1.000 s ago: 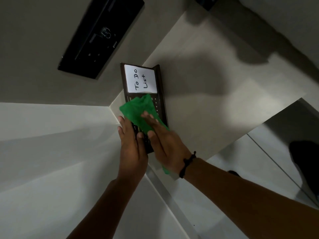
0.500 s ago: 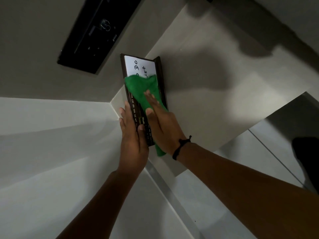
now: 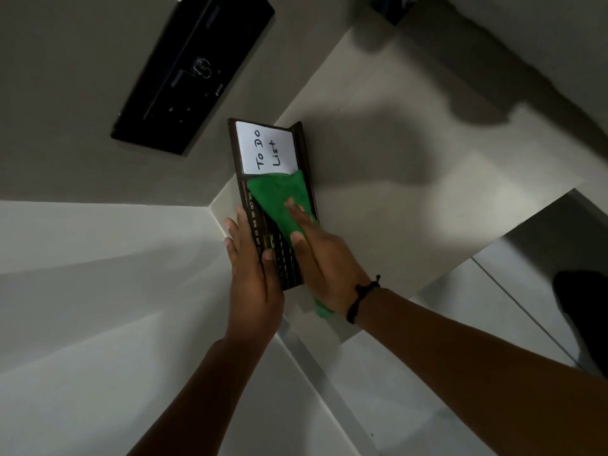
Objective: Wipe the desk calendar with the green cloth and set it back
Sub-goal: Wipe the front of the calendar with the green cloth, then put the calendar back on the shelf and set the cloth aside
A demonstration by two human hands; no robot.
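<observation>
The desk calendar [image 3: 263, 153] is a dark frame with a white "To Do List" panel at its far end and month labels along its left side. It stands on the beige desk [image 3: 411, 192] near the corner. My left hand [image 3: 253, 274] grips the calendar's near left edge, thumb on its face. My right hand [image 3: 322, 255] presses the green cloth [image 3: 279, 199] flat against the middle of the face, just below the white panel. A corner of cloth hangs out under my right wrist.
A black wall-mounted device [image 3: 190, 70] sits above and left of the calendar. Pale walls meet at the corner on the left. The desk's edge drops off at the right, with floor tiles and a dark shape [image 3: 582, 311] below.
The cloth and my right hand went up over the white panel, then slid back down toward me, uncovering the "To Do List" writing. My left hand kept its grip.
</observation>
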